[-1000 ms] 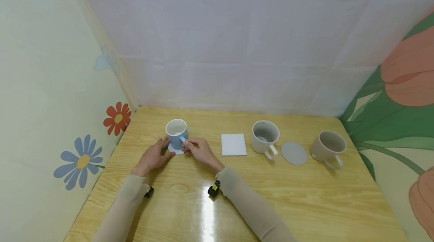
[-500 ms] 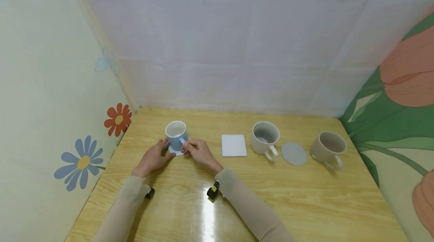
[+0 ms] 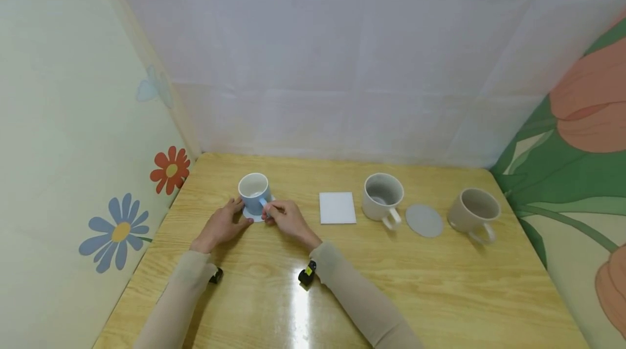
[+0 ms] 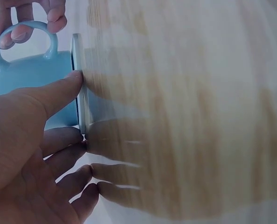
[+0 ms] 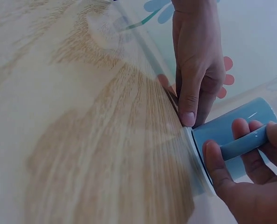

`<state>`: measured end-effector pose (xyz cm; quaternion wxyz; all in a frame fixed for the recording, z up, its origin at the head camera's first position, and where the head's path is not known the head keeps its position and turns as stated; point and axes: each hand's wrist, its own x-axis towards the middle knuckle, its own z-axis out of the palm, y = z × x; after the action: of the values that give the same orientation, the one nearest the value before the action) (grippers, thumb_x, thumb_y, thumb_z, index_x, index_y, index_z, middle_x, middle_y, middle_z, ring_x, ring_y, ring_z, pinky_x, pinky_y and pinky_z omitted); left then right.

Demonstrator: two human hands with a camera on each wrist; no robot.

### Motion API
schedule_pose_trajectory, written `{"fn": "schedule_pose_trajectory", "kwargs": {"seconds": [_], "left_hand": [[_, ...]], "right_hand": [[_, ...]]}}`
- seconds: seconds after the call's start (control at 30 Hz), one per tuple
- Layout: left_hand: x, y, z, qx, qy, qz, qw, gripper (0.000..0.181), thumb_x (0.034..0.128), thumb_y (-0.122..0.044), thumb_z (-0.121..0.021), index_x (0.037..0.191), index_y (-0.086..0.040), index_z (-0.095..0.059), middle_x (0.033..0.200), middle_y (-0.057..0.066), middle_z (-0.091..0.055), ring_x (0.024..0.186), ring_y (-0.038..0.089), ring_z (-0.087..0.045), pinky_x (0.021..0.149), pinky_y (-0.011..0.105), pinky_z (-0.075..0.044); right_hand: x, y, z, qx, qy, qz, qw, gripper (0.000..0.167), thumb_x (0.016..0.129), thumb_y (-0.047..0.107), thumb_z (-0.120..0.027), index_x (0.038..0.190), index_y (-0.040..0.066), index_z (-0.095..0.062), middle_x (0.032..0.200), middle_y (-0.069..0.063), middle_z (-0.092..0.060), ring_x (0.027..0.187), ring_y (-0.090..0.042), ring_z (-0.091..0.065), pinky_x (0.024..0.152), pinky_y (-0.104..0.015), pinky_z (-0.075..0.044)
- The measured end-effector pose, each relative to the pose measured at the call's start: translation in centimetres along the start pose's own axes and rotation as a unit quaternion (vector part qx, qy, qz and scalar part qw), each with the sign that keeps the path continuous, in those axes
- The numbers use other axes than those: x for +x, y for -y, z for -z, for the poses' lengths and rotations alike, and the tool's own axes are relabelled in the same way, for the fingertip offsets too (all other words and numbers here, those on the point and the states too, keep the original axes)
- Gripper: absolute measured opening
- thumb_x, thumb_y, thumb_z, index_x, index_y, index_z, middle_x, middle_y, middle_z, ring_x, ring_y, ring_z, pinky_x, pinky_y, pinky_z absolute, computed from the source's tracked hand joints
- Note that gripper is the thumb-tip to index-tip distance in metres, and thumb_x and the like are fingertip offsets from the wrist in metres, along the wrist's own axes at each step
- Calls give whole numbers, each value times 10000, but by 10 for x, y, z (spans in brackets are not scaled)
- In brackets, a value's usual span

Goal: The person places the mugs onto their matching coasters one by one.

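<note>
A light blue mug (image 3: 254, 193) stands upright on a pale round coaster (image 3: 252, 217) at the left of the table. My right hand (image 3: 289, 221) holds the mug's handle (image 5: 245, 143), with fingers through and around it in the right wrist view. Low on the mug's left side, my left hand (image 3: 222, 228) steadies the coaster at its rim. In the left wrist view, the thumb (image 4: 66, 88) lies on the coaster's edge (image 4: 78, 60), and the fingers reach the tabletop on its other side. Mug and hands hide part of the coaster.
Right of the mug lies a white square coaster (image 3: 337, 208). Farther right stand a whitish mug (image 3: 375, 207) and a beige mug (image 3: 464, 218), with a grey round coaster (image 3: 424, 220) between them. A white cloth backdrop (image 3: 313, 66) closes off the table's rear.
Both hands stay at the mug and coaster. The mug looks turned or shifted very slightly; otherwise the scene is unchanged.
</note>
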<state>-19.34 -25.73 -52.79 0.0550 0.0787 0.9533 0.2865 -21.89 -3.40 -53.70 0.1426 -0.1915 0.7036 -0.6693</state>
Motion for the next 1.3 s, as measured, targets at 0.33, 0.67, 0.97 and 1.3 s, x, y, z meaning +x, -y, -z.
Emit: {"fn": "schedule_pose_trajectory", "kwargs": {"seconds": [0.33, 0.67, 0.97, 1.3], "left_hand": [[3, 0, 0, -4, -37, 35, 10000, 670, 1032, -240, -724, 1579, 41, -457, 1686, 238, -365, 1556, 570, -267, 1238, 729, -287], [-1, 9, -1, 108, -49, -53, 9999, 668, 1036, -258, -724, 1580, 32, -466, 1682, 234, -376, 1547, 572, -284, 1226, 737, -304], [-1, 14, -3, 124, -123, -415, 9990, 701, 1017, -318, -736, 1572, 29, -484, 1644, 284, -420, 1495, 624, -335, 1172, 774, -342], [-1, 3, 0, 200, 126, -371, 9990, 741, 1022, -261, -739, 1593, 79, -412, 1667, 319, -364, 1525, 578, -335, 1230, 721, -317]], "right_hand": [[-3, 2, 3, -98, 0, 7, 10000, 274, 1099, 76, -569, 1059, -133, -741, 1011, -235, -749, 924, -267, -736, 857, -395, -671], [-2, 2, -2, -153, 144, -331, 9992, 282, 1108, 148, -585, 1085, -67, -767, 1031, -218, -767, 975, -393, -746, 885, -437, -668], [-7, 7, 1, -349, 102, -281, 9989, 262, 1100, 124, -595, 1134, -88, -746, 1069, -269, -744, 1001, -471, -737, 873, -464, -669], [-17, 15, 11, -812, 88, -287, 9962, 265, 1094, 161, -616, 1213, -45, -734, 1089, -275, -754, 968, -410, -758, 825, -396, -665]]}}
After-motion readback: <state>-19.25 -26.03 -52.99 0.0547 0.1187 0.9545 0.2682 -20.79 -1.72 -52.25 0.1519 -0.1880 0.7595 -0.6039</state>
